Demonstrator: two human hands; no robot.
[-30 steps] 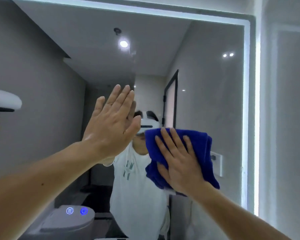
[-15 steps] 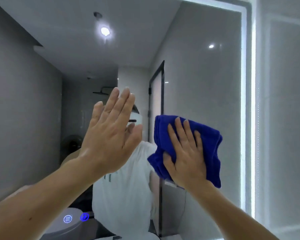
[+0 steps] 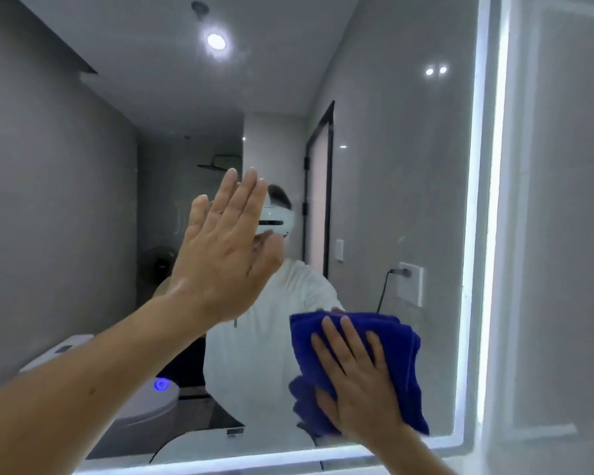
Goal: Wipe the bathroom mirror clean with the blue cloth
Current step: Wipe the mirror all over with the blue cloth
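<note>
The bathroom mirror (image 3: pixel 391 166) fills most of the view, framed by a lit strip along its right and bottom edges. A folded blue cloth (image 3: pixel 396 358) lies flat against the glass near the lower right corner. My right hand (image 3: pixel 357 382) presses on it with straight, spread fingers. My left hand (image 3: pixel 227 248) is raised at the mirror's middle, fingers straight and together, palm toward the glass; whether it touches the glass I cannot tell.
The lit strip (image 3: pixel 474 234) marks the mirror's right edge, with a grey wall (image 3: pixel 563 234) beyond it. The mirror reflects a person in a white shirt, a toilet with a blue light (image 3: pixel 161 385), a wall socket and a dark-framed door.
My right hand has slid the blue cloth down the glass toward the lower right corner. My left hand stays raised at the middle. The view has shifted downward.
</note>
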